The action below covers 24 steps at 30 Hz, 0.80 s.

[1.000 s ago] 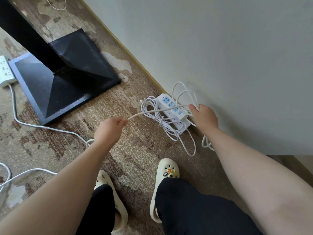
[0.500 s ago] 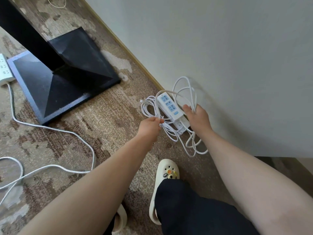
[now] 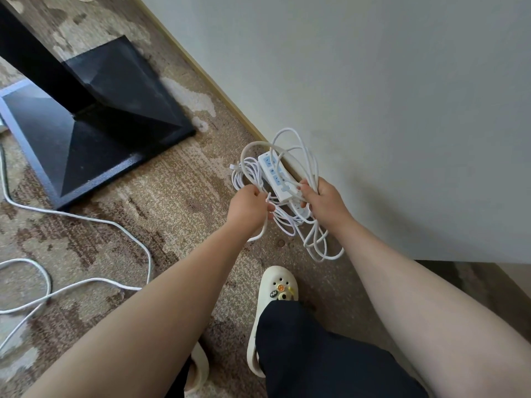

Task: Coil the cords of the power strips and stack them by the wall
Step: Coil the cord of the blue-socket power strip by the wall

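Observation:
A white power strip (image 3: pixel 275 176) with blue sockets lies at the foot of the wall (image 3: pixel 373 96), on top of another white strip whose end shows beneath it. Loose white cord loops (image 3: pixel 309 165) ring the strips. My right hand (image 3: pixel 324 202) grips a bundle of those loops at the near end of the strip. My left hand (image 3: pixel 248 206) pinches a strand of the same cord just left of the strip. The trailing cord (image 3: pixel 86 222) runs from my left hand across the carpet to the left.
A black table base (image 3: pixel 94 119) with its post stands on the patterned carpet to the left. More white cord (image 3: pixel 34 282) curls at the lower left. My cream clogs (image 3: pixel 277 294) stand close below the strips.
My left hand has travelled right along the cord, from well left of the strips to right beside them. My right hand has gathered more loops. The view has shifted slightly.

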Available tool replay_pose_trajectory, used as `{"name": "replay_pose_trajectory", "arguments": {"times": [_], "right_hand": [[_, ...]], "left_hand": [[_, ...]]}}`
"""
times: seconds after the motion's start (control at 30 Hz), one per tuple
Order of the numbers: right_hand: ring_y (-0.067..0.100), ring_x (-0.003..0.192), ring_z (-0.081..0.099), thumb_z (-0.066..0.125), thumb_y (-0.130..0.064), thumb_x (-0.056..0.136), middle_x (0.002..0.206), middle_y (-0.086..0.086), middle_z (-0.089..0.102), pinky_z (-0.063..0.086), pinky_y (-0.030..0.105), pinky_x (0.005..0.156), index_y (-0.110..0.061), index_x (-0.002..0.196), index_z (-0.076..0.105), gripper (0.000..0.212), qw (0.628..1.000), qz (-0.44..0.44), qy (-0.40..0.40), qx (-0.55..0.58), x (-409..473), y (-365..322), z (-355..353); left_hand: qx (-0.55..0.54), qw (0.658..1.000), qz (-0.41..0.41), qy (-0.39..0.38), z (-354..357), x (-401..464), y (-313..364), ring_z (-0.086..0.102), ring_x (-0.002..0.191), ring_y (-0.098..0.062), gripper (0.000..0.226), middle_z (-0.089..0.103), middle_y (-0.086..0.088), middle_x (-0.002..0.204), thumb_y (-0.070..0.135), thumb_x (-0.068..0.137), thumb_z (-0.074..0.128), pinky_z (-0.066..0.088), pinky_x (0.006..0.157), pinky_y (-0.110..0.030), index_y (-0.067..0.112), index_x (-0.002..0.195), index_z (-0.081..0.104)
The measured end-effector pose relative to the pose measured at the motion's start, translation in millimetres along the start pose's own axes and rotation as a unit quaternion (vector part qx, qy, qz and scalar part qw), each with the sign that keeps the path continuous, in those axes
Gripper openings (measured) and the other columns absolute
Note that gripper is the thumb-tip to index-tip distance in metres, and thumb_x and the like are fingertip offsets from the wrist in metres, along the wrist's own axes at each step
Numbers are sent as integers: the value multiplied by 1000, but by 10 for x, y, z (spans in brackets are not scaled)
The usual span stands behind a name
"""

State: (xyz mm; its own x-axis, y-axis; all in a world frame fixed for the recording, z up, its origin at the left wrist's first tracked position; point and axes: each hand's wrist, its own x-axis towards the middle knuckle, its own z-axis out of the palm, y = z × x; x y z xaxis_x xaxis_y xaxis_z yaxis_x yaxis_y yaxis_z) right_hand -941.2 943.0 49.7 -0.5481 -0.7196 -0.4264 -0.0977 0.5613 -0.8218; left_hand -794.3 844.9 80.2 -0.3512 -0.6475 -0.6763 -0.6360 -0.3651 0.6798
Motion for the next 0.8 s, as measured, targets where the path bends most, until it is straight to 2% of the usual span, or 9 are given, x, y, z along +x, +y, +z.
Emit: {"name": "replay_pose_trajectory", "arguments": {"times": [0.07, 0.17, 0.27, 0.37, 0.53, 0.63, 0.7, 0.77, 0.8], "right_hand": [[-5, 50, 51, 53, -30, 100, 70, -4, 62, 41, 22, 58, -28, 94, 59, 8, 1000, -9, -18, -12, 1, -41, -14], [-4, 54, 54, 59, -22, 95, 76, 0, 65, 41, 23, 60, -19, 99, 58, 5, 999, -18, -41, -8, 10, -82, -5], [-2, 53, 51, 67, -9, 86, 75, 1, 58, 41, 21, 59, -9, 105, 56, 22, 998, 0, -42, 40, 29, -97, 16], [-2, 53, 52, 73, -2, 81, 73, -1, 55, 43, 14, 53, -2, 112, 54, 36, 994, 20, -50, 91, 50, -73, -5], [3, 58, 58, 81, -6, 77, 77, 1, 62, 45, 15, 53, -3, 113, 56, 44, 992, 27, -70, 105, 72, -28, -69], [0, 55, 58, 80, -4, 76, 68, -7, 61, 45, 17, 54, -5, 110, 58, 41, 996, 23, -56, 66, 96, -1, -79], [-2, 53, 58, 76, 0, 79, 62, -11, 59, 44, 14, 52, -3, 110, 58, 36, 997, 23, -45, 50, 97, 14, -80], [-3, 51, 60, 71, 1, 84, 66, -5, 61, 42, 10, 50, -2, 111, 58, 30, 999, 15, -34, 39, 89, 8, -69], [-4, 52, 60, 68, -1, 86, 71, -1, 62, 42, 9, 51, -2, 111, 58, 27, 999, 8, -30, 31, 87, 0, -59]], "left_hand": [[1, 1000, 8, 8, -26, 10, 2, 73, 76, -27, 17, 70, -12, 85, 12, 100, 47, 60, 73, -47, 5, 94, 60], [-16, 1000, 20, -6, -10, 36, 140, 73, 76, -24, 16, 71, -13, 86, 11, 97, 54, 61, 72, -42, 6, 86, 64], [-56, 998, 13, -19, 36, 113, 368, 74, 77, -24, 18, 73, -14, 85, 10, 94, 60, 61, 75, -40, 9, 78, 67], [-20, 1000, 21, -10, 90, 175, 485, 73, 82, -27, 21, 74, -12, 81, 13, 91, 65, 60, 80, -41, 13, 70, 69], [8, 1000, 17, -17, 216, 222, 526, 71, 85, -25, 18, 73, -6, 77, 17, 89, 67, 58, 83, -40, 14, 72, 69], [40, 998, 48, -11, 224, 214, 485, 62, 69, -13, 16, 71, 4, 78, 25, 89, 67, 55, 68, -30, 19, 75, 71], [52, 997, 61, 10, 174, 208, 367, 52, 53, -10, 18, 72, 3, 79, 26, 92, 64, 47, 57, -27, 16, 80, 72], [76, 995, 68, 14, 107, 206, 205, 47, 49, -12, 21, 71, -3, 87, 25, 96, 56, 44, 55, -28, 12, 97, 72], [97, 993, 70, -8, 87, 195, 118, 53, 54, -15, 25, 71, -5, 97, 25, 99, 50, 46, 58, -29, 11, 109, 69]]}}
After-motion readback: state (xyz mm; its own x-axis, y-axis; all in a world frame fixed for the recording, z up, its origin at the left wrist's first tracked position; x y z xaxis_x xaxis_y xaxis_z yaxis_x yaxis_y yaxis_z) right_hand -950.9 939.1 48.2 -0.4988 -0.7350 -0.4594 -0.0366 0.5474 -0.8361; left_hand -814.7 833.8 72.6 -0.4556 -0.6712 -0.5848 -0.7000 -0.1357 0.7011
